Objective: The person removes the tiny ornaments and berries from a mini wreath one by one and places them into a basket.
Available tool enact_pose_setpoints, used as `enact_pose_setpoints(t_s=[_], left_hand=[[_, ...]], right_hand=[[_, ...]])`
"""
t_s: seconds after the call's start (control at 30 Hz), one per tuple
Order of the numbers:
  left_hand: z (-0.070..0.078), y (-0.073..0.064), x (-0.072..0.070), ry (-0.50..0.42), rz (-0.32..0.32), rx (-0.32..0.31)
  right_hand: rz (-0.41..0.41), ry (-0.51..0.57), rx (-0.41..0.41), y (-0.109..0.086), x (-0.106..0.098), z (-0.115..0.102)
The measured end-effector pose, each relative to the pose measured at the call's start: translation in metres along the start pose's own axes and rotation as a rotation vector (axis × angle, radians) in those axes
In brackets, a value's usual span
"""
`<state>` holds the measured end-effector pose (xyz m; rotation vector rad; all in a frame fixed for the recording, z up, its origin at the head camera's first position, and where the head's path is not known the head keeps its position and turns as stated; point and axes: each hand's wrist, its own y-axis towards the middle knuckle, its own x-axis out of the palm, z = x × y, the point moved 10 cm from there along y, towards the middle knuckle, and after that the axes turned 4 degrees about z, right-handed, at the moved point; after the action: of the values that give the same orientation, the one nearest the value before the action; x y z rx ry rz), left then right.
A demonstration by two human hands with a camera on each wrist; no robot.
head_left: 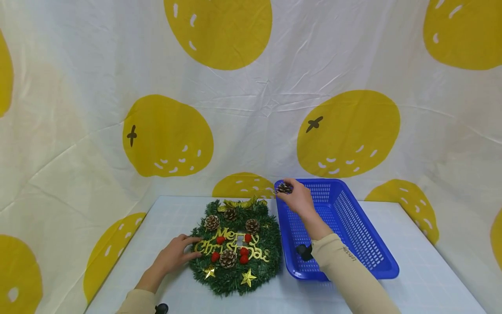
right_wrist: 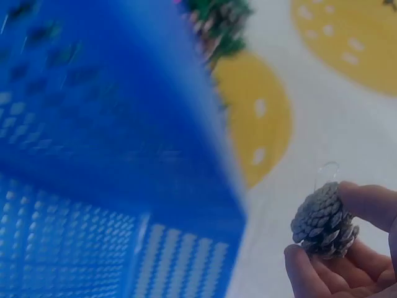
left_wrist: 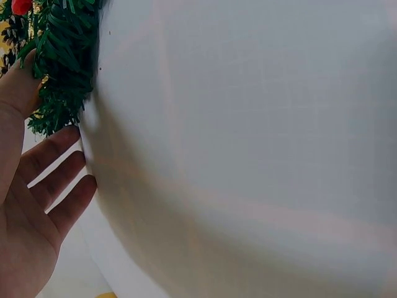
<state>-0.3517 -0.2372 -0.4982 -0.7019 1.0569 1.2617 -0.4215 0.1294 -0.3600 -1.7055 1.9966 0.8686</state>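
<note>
A green wreath (head_left: 270, 237) lies on the table, bearing gold "Merry Christmas" lettering (head_left: 231, 244), red berries, gold stars and several pine cones. My left hand (head_left: 175, 254) touches its left edge with fingers spread and fairly straight. In the left wrist view the thumb overlaps the greenery (left_wrist: 65, 56), and the other fingertips lie by the table. My right hand (head_left: 301, 201) pinches a loose pine cone (right_wrist: 324, 220) between thumb and fingers, above the far left corner of the blue basket (head_left: 362, 222). A thin wire loop (right_wrist: 327, 166) rises from this cone.
The blue plastic basket, with slotted sides, stands to the right of the wreath. A gold ribbon (head_left: 239, 204) crosses the wreath's far side. Behind the white table (head_left: 164, 218) hangs a pale cloth (head_left: 251, 144) printed with yellow fruit.
</note>
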Motion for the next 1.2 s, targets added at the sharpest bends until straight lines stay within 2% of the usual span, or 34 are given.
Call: enact_pose_setpoints(t_s=[0.23,0.4,0.63,0.9,1.07,1.2], left_hand=[[-0.003,0.001,0.002,0.003,-0.002,-0.001],[-0.003,0.001,0.002,0.000,-0.001,-0.002],[-0.002,0.001,0.001,-0.007,-0.004,0.006],[-0.002,0.001,0.001,0.000,0.001,0.006],[-0.001,0.001,0.000,-0.002,-0.001,0.003],[-0.001,0.000,0.001,-0.006,-0.007,-0.002]], right_hand=[[-0.068,-0.081,0.081,0.011,0.010,0.043],[-0.125,-0.174,0.059,0.011,0.021,0.059],[-0.183,-0.248,0.032,0.010,0.029,0.066],[-0.261,-0.309,0.055,0.006,0.033,0.075],[-0.295,-0.324,0.061,0.005,0.038,0.076],[-0.319,-0.348,0.033,0.005,0.040,0.073]])
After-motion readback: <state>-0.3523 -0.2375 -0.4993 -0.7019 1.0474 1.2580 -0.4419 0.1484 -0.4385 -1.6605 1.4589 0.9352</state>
